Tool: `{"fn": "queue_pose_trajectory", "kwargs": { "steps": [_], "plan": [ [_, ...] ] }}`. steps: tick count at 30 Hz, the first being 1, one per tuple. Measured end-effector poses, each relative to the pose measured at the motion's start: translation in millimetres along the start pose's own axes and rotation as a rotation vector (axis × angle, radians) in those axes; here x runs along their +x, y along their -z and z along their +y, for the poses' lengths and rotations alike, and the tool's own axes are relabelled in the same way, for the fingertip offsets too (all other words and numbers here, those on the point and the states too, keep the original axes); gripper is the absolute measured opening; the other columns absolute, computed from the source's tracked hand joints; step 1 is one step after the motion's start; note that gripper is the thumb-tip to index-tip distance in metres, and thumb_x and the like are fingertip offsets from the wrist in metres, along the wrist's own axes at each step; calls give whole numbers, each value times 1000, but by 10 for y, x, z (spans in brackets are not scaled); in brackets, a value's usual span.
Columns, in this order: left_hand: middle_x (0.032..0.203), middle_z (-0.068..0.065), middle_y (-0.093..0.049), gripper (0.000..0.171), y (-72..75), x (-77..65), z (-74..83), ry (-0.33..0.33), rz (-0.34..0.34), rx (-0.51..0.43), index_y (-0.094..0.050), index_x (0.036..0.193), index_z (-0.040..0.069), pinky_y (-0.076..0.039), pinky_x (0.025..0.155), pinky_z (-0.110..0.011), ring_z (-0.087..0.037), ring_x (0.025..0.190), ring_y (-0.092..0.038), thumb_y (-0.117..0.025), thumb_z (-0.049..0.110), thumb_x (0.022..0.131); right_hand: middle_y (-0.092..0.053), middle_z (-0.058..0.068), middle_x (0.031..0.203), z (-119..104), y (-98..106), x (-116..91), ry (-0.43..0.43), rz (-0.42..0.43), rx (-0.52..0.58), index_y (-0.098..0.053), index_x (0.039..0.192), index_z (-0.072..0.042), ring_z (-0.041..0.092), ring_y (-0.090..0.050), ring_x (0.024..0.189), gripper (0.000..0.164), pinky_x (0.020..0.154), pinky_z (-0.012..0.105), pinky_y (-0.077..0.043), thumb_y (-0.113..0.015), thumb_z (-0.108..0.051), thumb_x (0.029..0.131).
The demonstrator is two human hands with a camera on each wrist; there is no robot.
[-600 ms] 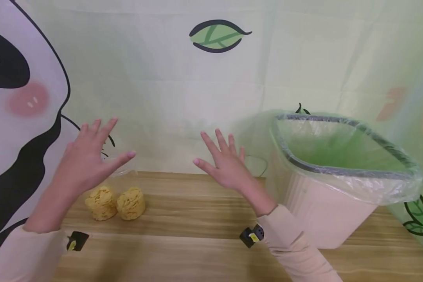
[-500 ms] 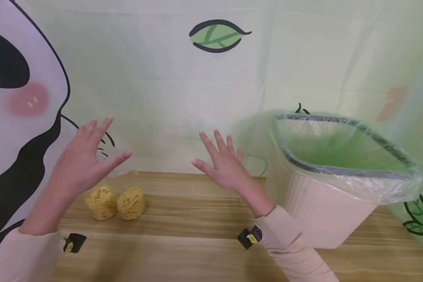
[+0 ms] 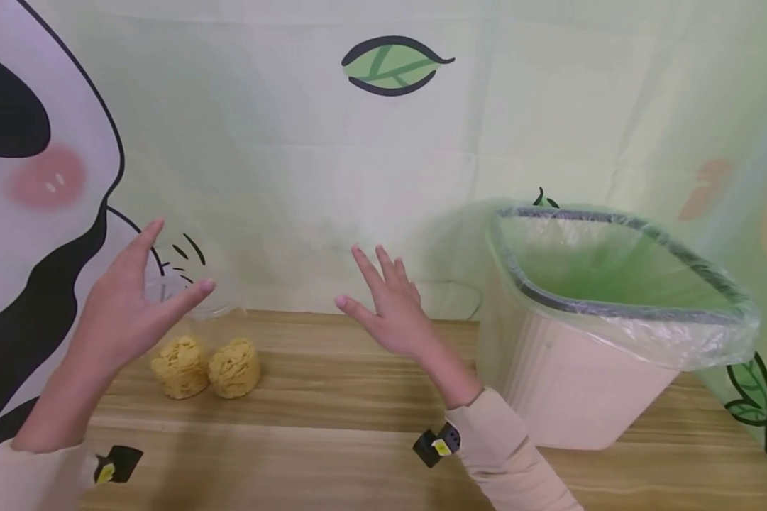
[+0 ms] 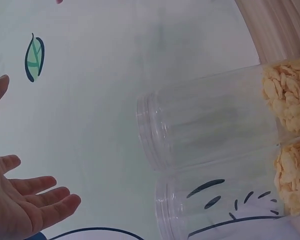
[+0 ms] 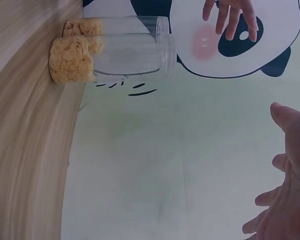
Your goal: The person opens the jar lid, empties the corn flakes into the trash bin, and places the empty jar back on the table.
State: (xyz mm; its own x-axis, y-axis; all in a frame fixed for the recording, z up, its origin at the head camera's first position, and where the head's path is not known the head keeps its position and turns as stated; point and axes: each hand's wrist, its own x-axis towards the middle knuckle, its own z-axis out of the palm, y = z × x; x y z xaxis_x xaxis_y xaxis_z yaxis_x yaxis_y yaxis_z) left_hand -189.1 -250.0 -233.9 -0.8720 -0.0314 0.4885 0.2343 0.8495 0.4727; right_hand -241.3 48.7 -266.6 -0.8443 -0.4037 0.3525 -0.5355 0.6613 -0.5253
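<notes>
Two clear jars stand side by side on the wooden table, each with yellow flakes in its lower part. In the head view these are the left jar (image 3: 180, 367) and the right jar (image 3: 233, 367); their tall clear walls show in the left wrist view, the nearer jar (image 4: 215, 120) above the other. My left hand (image 3: 118, 305) hovers in front of the left jar, partly covering it, fingers spread and holding nothing. To the right of the jars my right hand (image 3: 392, 309) is raised over the table, fingers extended, touching nothing.
A pale bin (image 3: 587, 383) with a clear liner and dark rim stands on the table (image 3: 306, 461) at the right. Behind hangs a green cloth (image 3: 294, 177) printed with a panda and leaves. A thin cord (image 3: 475, 301) lies by the bin.
Both hands have moved left and slightly down in the head view. My left hand has turned, so fewer of its fingers show. The jars and bin stay in place.
</notes>
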Motion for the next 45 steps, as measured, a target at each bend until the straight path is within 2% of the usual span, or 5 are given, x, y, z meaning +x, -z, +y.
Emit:
{"fn": "queue_pose_trajectory", "kwargs": {
  "steps": [8,16,26,33,45],
  "plan": [
    [145,-28,-20,95,-58,-116,-99,64,-17,-103,-1,147,20,-30,84,-70,-56,117,-33,-64,43,81,-6,14,152,12,-153,-57,17,8,42,-12,147,-24,41,-3,136,71,104,62,-12,-47,-47,91],
    [145,-25,-23,94,-126,-237,-163,88,35,-206,-4,147,17,-32,90,-63,-50,122,-33,-67,37,80,-7,13,152,-7,-276,-89,30,-14,106,-8,147,-28,35,-16,136,73,100,58,-28,-45,-52,89],
    [142,-25,-30,94,-259,-364,-262,126,63,-215,-9,146,12,-36,88,-58,-46,119,-39,-70,34,79,-10,11,152,-35,-415,-115,35,-14,170,-11,147,-24,33,-25,133,73,101,56,-29,-47,-50,90],
    [141,-26,-30,95,-300,-437,-333,175,34,-233,-8,146,10,-37,88,-57,-46,120,-39,-70,34,79,-15,11,151,-64,-515,-114,61,1,204,-14,147,-20,28,-24,135,73,105,49,-27,-47,-51,89],
    [137,-32,-32,95,-439,-507,-402,211,-6,-270,-9,145,4,-38,88,-55,-47,119,-38,-71,33,78,-21,7,149,-74,-723,-99,81,-9,236,-19,146,-14,22,-22,135,72,107,42,-25,-49,-47,89]
  ]
}}
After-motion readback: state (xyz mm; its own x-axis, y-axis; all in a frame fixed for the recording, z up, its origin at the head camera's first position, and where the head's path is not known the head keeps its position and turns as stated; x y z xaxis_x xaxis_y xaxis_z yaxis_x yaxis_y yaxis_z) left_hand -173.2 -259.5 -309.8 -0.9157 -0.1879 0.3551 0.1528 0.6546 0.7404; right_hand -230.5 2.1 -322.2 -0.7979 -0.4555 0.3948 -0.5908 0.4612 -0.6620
